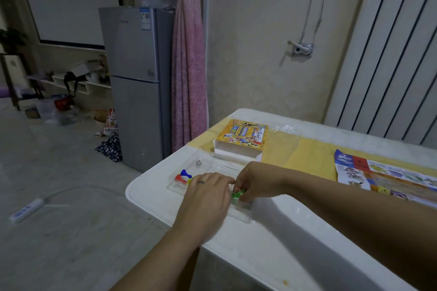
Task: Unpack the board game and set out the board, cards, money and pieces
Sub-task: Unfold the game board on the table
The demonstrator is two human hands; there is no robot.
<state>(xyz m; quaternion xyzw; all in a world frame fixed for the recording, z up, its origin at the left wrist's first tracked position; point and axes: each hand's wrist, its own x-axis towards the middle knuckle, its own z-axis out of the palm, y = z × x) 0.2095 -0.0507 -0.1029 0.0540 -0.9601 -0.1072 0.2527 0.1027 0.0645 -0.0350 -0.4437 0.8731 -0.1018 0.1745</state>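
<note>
A home — fridge (139,73), pink curtain (188,66), white table (295,238).

Left hand (205,198) and right hand (255,182) are bare. Left forearm (151,260) and right forearm (354,198) are uncovered as far as the frame shows. There is a thin dark ring (201,182) on one of the left fingers (214,178); its detail is too small to read.

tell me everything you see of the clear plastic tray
The clear plastic tray is a see-through insert with compartments, flat on the white table beside the game box. A blue pawn, a red pawn and a white die lie in it at the left. The left hand rests on it; the right hand pinches green pieces over its near end.
</note>
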